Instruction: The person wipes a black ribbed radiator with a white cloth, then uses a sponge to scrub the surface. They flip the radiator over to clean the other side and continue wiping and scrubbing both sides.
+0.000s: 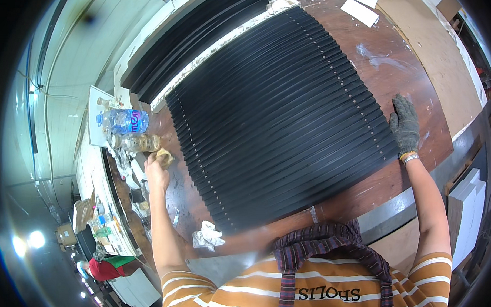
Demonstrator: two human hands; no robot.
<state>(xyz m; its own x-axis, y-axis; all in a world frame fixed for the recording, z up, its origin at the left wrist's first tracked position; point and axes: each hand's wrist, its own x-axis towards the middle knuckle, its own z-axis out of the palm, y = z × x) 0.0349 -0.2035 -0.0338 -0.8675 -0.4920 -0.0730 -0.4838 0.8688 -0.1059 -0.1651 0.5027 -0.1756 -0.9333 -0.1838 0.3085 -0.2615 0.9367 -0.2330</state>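
A wide row of black slats (276, 109), laid side by side with lines of small pale dots near both ends, covers the middle of the brown table (383, 67). Left of it, my bare left hand (157, 172) grips a yellowish wad (163, 157), a sponge or folded cloth. Just beyond that hand lies a clear jar (136, 142) with cloudy contents. My right hand (405, 126), in a grey knit glove, rests flat beside the slats' right edge, fingers stretched forward and holding nothing.
Past the jar is a large blue-labelled plastic bottle (126, 121). More black strips (198, 39) are stacked at the far side. Crumpled white tissue (208, 236) lies near the front edge, white paper pieces (359, 11) at the far right. Another person (106, 268) is in the left background.
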